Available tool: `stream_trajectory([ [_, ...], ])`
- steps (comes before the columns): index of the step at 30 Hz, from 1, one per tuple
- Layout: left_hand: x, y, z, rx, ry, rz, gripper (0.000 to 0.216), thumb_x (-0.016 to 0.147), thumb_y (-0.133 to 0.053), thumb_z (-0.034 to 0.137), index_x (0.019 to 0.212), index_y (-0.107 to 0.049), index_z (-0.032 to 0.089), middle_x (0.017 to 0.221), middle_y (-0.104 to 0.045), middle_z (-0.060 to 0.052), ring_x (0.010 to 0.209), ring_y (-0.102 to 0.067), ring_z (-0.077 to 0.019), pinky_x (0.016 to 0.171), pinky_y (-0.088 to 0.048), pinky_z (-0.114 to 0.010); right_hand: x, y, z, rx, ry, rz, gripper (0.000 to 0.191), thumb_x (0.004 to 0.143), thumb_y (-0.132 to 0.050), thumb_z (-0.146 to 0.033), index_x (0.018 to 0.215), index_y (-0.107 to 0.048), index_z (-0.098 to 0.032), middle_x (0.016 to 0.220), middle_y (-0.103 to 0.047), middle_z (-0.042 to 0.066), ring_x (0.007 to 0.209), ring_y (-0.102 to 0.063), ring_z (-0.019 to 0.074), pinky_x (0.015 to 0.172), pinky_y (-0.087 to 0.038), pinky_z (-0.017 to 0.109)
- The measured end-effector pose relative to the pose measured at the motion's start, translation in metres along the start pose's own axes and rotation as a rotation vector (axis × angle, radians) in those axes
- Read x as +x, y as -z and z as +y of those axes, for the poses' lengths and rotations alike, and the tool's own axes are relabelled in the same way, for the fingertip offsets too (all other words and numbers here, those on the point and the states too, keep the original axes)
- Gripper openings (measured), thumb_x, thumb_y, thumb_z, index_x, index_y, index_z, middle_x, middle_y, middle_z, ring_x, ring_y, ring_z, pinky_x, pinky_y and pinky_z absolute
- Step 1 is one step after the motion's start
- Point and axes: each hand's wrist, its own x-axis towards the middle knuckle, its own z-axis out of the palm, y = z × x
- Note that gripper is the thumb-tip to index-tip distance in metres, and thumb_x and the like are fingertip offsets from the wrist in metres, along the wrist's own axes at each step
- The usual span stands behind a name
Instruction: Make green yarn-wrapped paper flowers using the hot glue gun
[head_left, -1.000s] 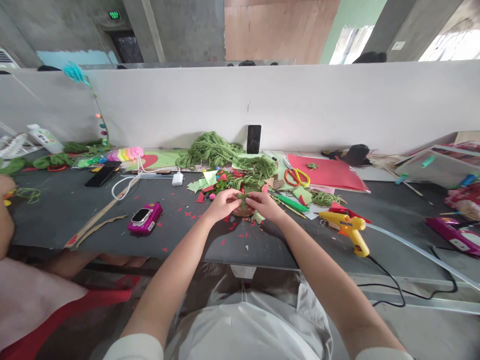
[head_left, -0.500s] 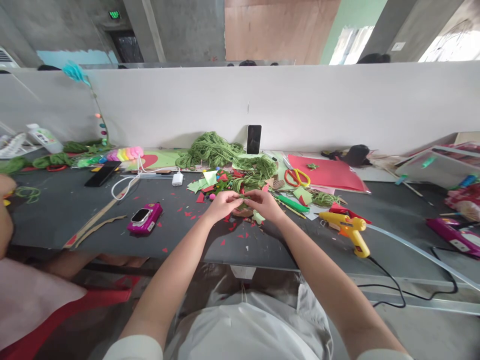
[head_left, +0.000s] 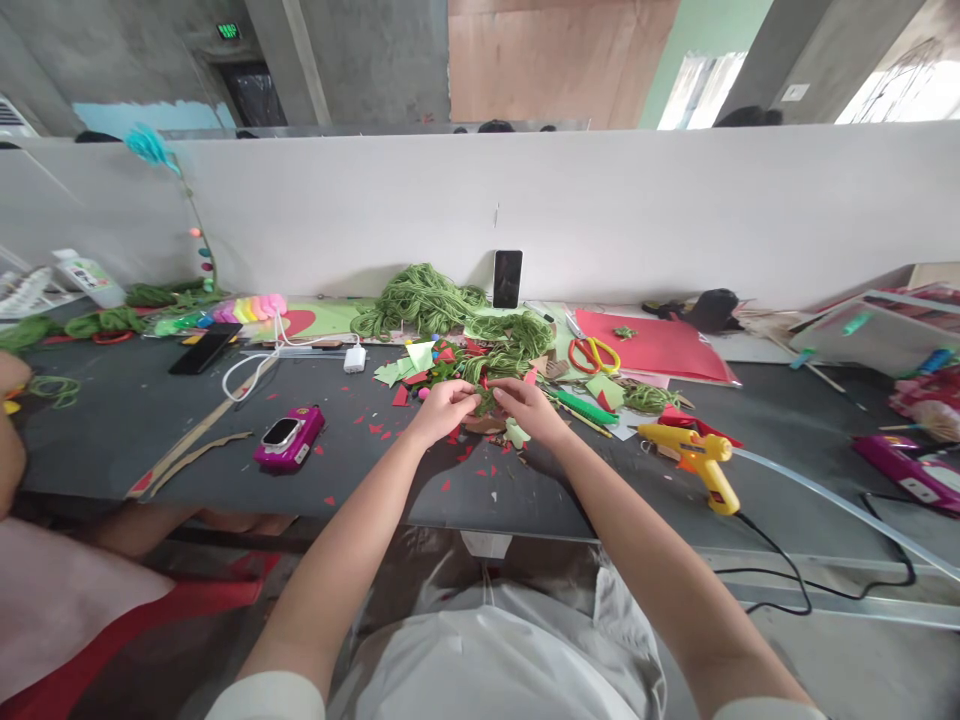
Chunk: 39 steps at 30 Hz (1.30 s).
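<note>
- Left hand [head_left: 442,408], right hand [head_left: 529,408]: fingers of both pinched on the green yarn tuft [head_left: 485,398] (small, partly hidden).
- Tuft well left of the yellow glue gun [head_left: 694,455], over the counter [head_left: 150,430].

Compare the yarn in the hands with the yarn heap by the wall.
The yarn tuft is small, pinched between the left hand and right hand; the yarn heap is larger and untouched. The yarn tuft is held up front; the yarn heap lies back by the partition. Both are green.
</note>
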Motion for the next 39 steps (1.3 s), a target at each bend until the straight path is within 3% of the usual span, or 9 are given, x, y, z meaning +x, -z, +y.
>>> stream_trajectory([
  [7,-0.002,-0.001,0.002,0.020,0.033,-0.048,0.035,0.081,-0.081,0.044,0.097,-0.068,0.016,0.083,-0.075,-0.004,0.080,-0.076,-0.0211,0.081,-0.066,-0.039,0.000,0.000,0.004,-0.007,-0.006,-0.005,0.044,0.079,-0.075,-0.052,0.107,-0.075,-0.018,0.083,-0.075,0.006,0.071,-0.065,0.0189,0.069,-0.056,0.034],
  [13,-0.003,-0.002,0.007,0.057,0.033,-0.009,0.025,0.082,-0.079,0.035,0.095,-0.068,0.016,0.077,-0.072,-0.002,0.073,-0.072,-0.0185,0.072,-0.064,-0.033,0.001,0.002,0.004,-0.003,-0.002,-0.033,0.044,0.078,-0.076,-0.042,0.113,-0.077,-0.017,0.096,-0.079,0.009,0.079,-0.069,0.0204,0.076,-0.058,0.037],
  [16,-0.002,-0.002,0.007,0.057,0.033,0.006,0.024,0.082,-0.079,0.033,0.093,-0.066,0.016,0.079,-0.072,-0.003,0.075,-0.072,-0.0189,0.074,-0.065,-0.035,0.001,0.002,0.003,-0.004,-0.003,-0.041,0.046,0.077,-0.075,-0.041,0.116,-0.077,-0.016,0.092,-0.078,0.007,0.077,-0.068,0.0191,0.076,-0.058,0.036],
  [24,-0.001,0.001,0.001,0.018,0.026,0.038,0.023,0.084,-0.078,0.031,0.098,-0.066,0.016,0.085,-0.073,-0.003,0.078,-0.075,-0.0190,0.078,-0.067,-0.037,0.000,0.001,0.001,-0.033,-0.014,0.001,0.050,0.085,-0.068,-0.056,0.114,-0.075,-0.016,0.083,-0.073,0.005,0.069,-0.064,0.0174,0.069,-0.056,0.034],
  [30,-0.003,0.000,0.006,-0.014,0.062,0.017,0.027,0.089,-0.074,0.032,0.110,-0.068,0.016,0.092,-0.075,-0.005,0.076,-0.077,-0.0206,0.079,-0.067,-0.040,-0.001,-0.002,0.004,-0.086,0.031,0.048,0.046,0.080,-0.075,-0.050,0.112,-0.073,-0.017,0.082,-0.070,0.005,0.070,-0.061,0.0179,0.068,-0.053,0.033],
  [34,-0.005,-0.001,0.010,-0.015,0.079,0.010,0.030,0.090,-0.071,0.026,0.118,-0.067,0.015,0.090,-0.076,-0.006,0.075,-0.078,-0.0213,0.081,-0.067,-0.040,0.000,-0.001,0.006,-0.115,0.068,0.107,0.048,0.080,-0.075,-0.044,0.122,-0.071,-0.019,0.098,-0.071,0.007,0.077,-0.064,0.0179,0.072,-0.055,0.034],
  [39,-0.004,-0.001,0.010,0.010,0.052,0.012,0.032,0.091,-0.070,0.024,0.122,-0.068,0.016,0.090,-0.077,-0.006,0.076,-0.078,-0.0207,0.079,-0.066,-0.037,-0.002,-0.001,0.002,-0.163,0.138,0.148,0.029,0.080,-0.076,-0.039,0.102,-0.075,-0.021,0.112,-0.066,0.010,0.090,-0.064,0.0193,0.068,-0.053,0.030],
])
